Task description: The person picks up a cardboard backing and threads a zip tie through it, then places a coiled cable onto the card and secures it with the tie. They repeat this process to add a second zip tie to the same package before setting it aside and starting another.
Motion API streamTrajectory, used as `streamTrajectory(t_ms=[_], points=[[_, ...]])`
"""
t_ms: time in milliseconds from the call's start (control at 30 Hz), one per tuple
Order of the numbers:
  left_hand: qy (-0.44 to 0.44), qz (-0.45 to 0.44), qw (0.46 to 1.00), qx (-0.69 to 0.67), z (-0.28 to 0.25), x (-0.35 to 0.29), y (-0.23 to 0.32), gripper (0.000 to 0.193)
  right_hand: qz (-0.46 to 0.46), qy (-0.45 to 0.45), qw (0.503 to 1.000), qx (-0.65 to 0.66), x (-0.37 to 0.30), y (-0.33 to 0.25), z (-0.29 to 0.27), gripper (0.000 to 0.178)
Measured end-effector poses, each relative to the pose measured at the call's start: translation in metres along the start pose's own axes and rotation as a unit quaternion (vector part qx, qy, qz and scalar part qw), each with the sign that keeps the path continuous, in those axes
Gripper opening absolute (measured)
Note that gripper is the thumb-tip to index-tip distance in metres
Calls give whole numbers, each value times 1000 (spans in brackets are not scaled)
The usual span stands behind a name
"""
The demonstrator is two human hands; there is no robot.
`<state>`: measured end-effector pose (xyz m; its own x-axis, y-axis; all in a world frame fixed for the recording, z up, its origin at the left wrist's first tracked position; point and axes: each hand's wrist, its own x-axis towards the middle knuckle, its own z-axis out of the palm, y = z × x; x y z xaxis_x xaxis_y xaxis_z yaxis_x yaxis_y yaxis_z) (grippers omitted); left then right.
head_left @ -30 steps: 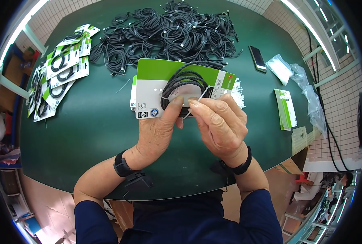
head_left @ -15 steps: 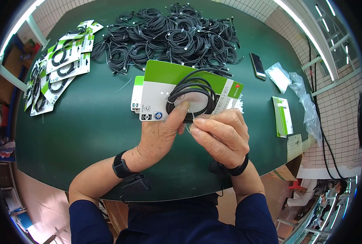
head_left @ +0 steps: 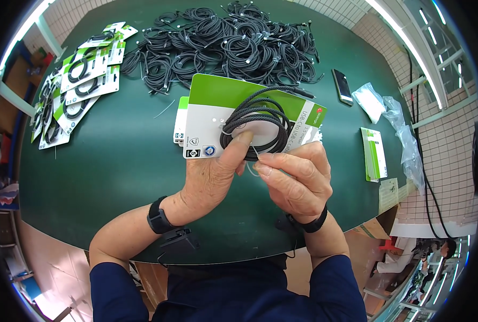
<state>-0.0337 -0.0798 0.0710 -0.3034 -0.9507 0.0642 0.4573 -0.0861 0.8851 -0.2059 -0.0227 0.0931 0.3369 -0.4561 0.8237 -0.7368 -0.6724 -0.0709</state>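
Note:
My left hand grips a green-and-white cable card, its thumb pressing a coiled black braided cable flat against the card's face. My right hand pinches a thin pale plastic tie between thumb and forefinger at the lower edge of the coil. The tie passes by the left thumb and loops below the card. Fingers of the left hand behind the card are hidden. Under the held card, partly covered, lies a stack of similar cards.
A big heap of coiled black cables covers the table's far middle. Carded cables pile up at the left. On the right lie a phone, plastic bags and a stack of cards. A loose tie rests left of centre.
The right end of the card has shifted slightly right. My right hand has moved a little right, still pinching the tie. The left hand keeps its hold.

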Motion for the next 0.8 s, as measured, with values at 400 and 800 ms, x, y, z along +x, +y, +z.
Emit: streamTrajectory(t_ms=[400, 800], points=[[-10, 5, 1000, 22, -3, 2, -3, 18, 10, 29, 1000, 1, 3, 2, 10, 31], [-32, 21, 999, 8, -6, 0, -15, 12, 112, -10, 993, 40, 8, -3, 13, 27]])
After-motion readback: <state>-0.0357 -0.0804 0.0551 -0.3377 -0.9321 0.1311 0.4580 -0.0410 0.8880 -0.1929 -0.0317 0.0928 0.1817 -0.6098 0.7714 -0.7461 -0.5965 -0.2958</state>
